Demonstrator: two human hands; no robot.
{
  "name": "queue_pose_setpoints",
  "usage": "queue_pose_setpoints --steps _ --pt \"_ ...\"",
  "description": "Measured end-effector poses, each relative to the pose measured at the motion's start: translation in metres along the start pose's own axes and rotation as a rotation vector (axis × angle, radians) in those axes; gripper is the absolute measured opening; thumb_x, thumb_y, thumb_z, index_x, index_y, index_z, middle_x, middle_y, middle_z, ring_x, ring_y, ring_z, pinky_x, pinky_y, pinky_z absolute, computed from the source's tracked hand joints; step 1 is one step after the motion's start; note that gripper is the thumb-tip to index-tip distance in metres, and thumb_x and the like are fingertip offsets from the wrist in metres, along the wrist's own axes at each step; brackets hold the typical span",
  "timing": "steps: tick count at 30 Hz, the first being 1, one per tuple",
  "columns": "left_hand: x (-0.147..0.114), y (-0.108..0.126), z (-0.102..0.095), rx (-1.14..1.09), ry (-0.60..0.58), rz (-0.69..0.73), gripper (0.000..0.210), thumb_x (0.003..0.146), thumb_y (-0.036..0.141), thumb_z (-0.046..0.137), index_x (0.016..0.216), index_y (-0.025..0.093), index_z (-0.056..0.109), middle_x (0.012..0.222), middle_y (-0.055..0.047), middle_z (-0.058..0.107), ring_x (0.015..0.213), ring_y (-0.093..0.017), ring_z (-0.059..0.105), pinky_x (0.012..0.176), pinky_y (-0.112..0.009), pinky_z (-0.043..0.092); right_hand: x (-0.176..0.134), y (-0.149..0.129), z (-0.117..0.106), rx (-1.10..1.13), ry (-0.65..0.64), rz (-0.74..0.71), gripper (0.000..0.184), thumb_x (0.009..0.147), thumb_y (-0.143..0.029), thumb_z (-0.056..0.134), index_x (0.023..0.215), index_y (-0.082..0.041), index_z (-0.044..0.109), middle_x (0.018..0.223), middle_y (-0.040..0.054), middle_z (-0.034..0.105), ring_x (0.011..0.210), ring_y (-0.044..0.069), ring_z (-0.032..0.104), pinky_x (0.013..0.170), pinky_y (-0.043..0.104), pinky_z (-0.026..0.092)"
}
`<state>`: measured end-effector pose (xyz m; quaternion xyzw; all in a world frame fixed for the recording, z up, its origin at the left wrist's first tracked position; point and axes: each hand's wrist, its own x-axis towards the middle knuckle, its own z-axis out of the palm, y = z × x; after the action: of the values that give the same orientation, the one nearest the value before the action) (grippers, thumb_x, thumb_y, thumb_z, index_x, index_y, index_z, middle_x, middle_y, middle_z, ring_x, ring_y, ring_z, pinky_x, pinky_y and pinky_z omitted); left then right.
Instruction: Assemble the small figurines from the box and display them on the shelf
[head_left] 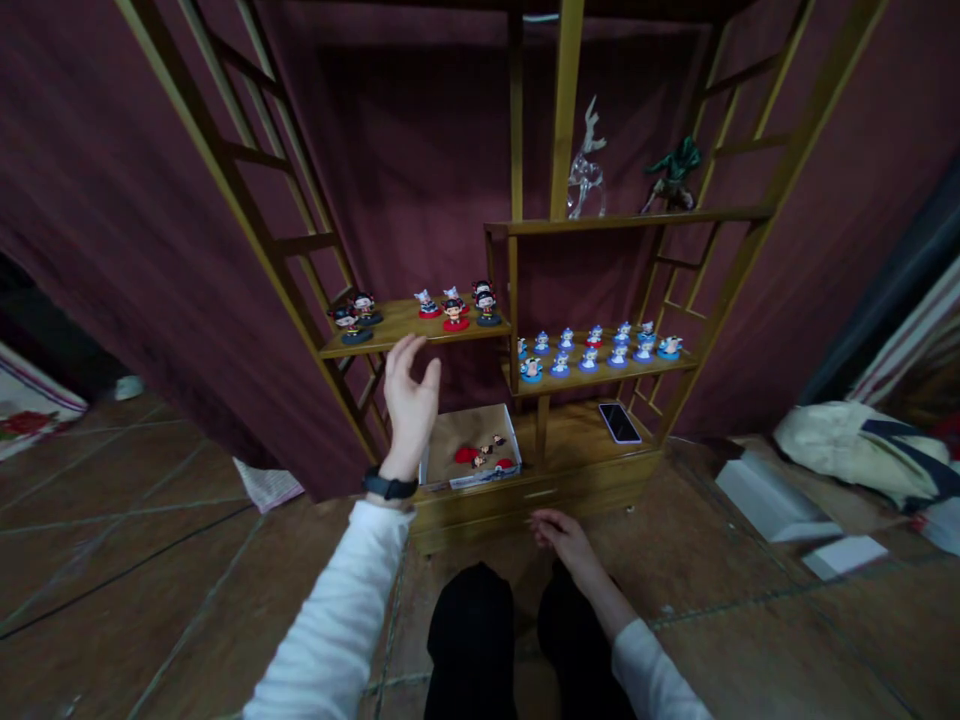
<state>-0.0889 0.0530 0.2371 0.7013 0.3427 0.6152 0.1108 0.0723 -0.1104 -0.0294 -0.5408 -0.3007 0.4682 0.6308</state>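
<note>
My left hand (410,395) is raised before the left shelf (401,321), fingers apart and holding nothing. On that shelf, dark-based figurines (363,308) stand at the left end, while a red-based figurine (454,315) and several others stand toward the right. Below, a shallow cardboard box (450,430) holds several figurines lying on their sides (480,458), partly red. My right hand (556,530) hangs low above my knees, its fingers curled together; whether anything sits between them I cannot make out.
Two rows of small blue- and red-based figurines (589,358) fill the right shelf. A phone (619,423) lies beneath it. Higher up stand a clear deer ornament (587,165) and a green-hooded figure (675,175). White boxes (776,498) and a pale bag (855,450) lie at right.
</note>
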Motion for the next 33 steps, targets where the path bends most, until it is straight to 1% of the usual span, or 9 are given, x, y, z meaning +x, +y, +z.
queue_pose_setpoints --steps 3,6,8,10,17,21,23,27,33 --pt "-0.066 -0.035 0.004 -0.062 -0.068 -0.326 0.033 0.080 0.024 0.053 0.113 0.025 0.058 0.131 -0.006 0.050 0.122 -0.020 0.044 0.102 -0.035 0.034 0.000 0.006 0.001 -0.063 -0.012 -0.015 0.034 0.063 -0.045 0.068 0.084 -0.019 0.069 0.071 0.0042 0.066 0.062 0.015 0.057 0.059 0.028 0.046" --pt "-0.122 -0.084 0.017 -0.203 -0.076 -0.792 0.033 0.074 0.019 0.055 0.107 0.019 0.061 0.110 -0.010 0.062 0.103 -0.021 0.057 0.086 -0.035 0.046 0.004 0.014 0.000 -0.155 -0.037 -0.036 0.031 0.067 -0.044 0.065 0.086 -0.020 0.069 0.073 0.0044 0.067 0.063 0.015 0.057 0.058 0.028 0.046" --pt "-0.146 -0.112 0.028 -0.276 -0.011 -0.999 0.029 0.072 0.015 0.053 0.100 0.016 0.062 0.100 -0.010 0.065 0.087 -0.019 0.062 0.073 -0.031 0.049 0.009 0.019 0.001 -0.219 -0.035 -0.056 0.029 0.070 -0.042 0.063 0.088 -0.021 0.069 0.076 0.0047 0.068 0.066 0.017 0.059 0.060 0.029 0.046" --pt "-0.156 -0.133 0.038 -0.322 0.020 -1.081 0.027 0.071 0.011 0.053 0.096 0.017 0.062 0.100 -0.009 0.064 0.082 -0.015 0.062 0.067 -0.026 0.049 0.020 0.022 0.002 -0.282 -0.026 -0.080 0.026 0.072 -0.039 0.061 0.090 -0.022 0.069 0.079 0.0048 0.069 0.070 0.018 0.060 0.063 0.030 0.048" --pt "-0.135 -0.174 0.068 -0.423 0.119 -1.183 0.026 0.068 0.013 0.058 0.092 0.020 0.062 0.094 -0.008 0.066 0.081 -0.016 0.064 0.067 -0.027 0.051 0.111 0.001 0.026 -0.561 -0.008 -0.234 0.024 0.081 -0.025 0.049 0.097 -0.022 0.067 0.087 0.0045 0.069 0.075 0.018 0.063 0.068 0.031 0.050" --pt "-0.128 -0.188 0.078 -0.579 0.179 -1.350 0.026 0.070 0.009 0.054 0.093 0.022 0.059 0.091 -0.006 0.065 0.084 -0.014 0.064 0.068 -0.024 0.051 0.177 -0.006 0.051 -0.966 -0.121 -0.326 0.029 0.082 -0.012 0.045 0.098 -0.021 0.067 0.099 0.0063 0.068 0.089 0.020 0.063 0.083 0.033 0.046" --pt "-0.126 -0.192 0.079 -0.703 0.197 -1.418 0.023 0.072 0.007 0.052 0.089 0.022 0.059 0.088 -0.004 0.065 0.082 -0.011 0.064 0.067 -0.021 0.052 0.201 -0.002 0.061 -1.210 -0.239 -0.285 0.031 0.079 -0.006 0.046 0.099 -0.019 0.067 0.102 0.0090 0.067 0.095 0.022 0.062 0.086 0.032 0.044" --pt "-0.119 -0.194 0.076 -0.900 0.271 -1.473 0.021 0.071 0.003 0.054 0.084 0.019 0.059 0.078 -0.002 0.064 0.071 -0.009 0.064 0.063 -0.018 0.051 0.226 0.007 0.074 -1.576 -0.405 -0.152 0.035 0.078 -0.001 0.045 0.104 -0.016 0.064 0.112 0.0137 0.062 0.107 0.022 0.057 0.088 0.031 0.041" --pt "-0.106 -0.194 0.065 -1.044 0.332 -1.482 0.020 0.073 0.000 0.053 0.086 0.014 0.061 0.073 -0.003 0.064 0.067 -0.009 0.063 0.060 -0.017 0.051 0.235 0.009 0.079 -1.693 -0.444 -0.086 0.034 0.082 -0.006 0.043 0.112 -0.015 0.057 0.120 0.0159 0.057 0.116 0.022 0.050 0.094 0.032 0.037"
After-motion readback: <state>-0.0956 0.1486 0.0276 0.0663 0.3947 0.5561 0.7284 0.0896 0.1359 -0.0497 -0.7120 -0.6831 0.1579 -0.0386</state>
